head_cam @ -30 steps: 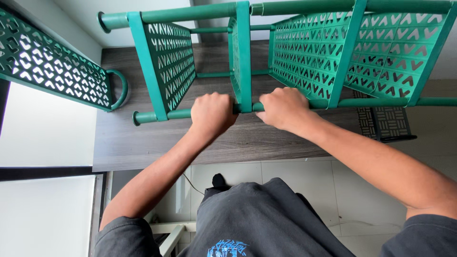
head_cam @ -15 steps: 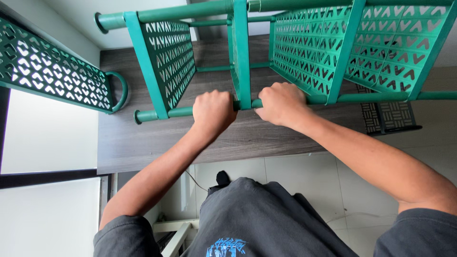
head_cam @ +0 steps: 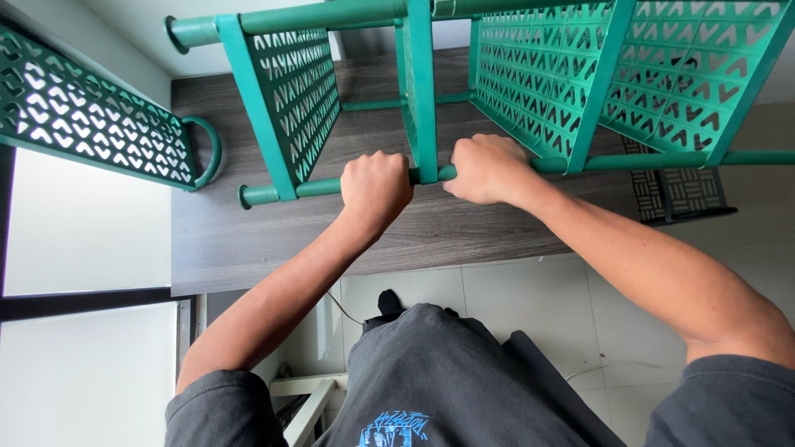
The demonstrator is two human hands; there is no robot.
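Note:
A green plastic shelf rack with perforated shelf panels lies on its side across a dark wood-grain tabletop. My left hand is closed around the rack's near horizontal tube, just left of a vertical cross-piece. My right hand grips the same tube just right of that cross-piece. The two fists sit close together, one on each side of the joint. The tube ends in a round cap at the left.
A loose green perforated panel with a round handle loop lies at the left of the table. A dark woven mat lies on the floor at right. White floor tiles and my grey shirt fill the foreground.
Both fists keep their grip on the tube. The rack and hands sit slightly lower and to the left in view, with the right fist a little closer to the cross-piece.

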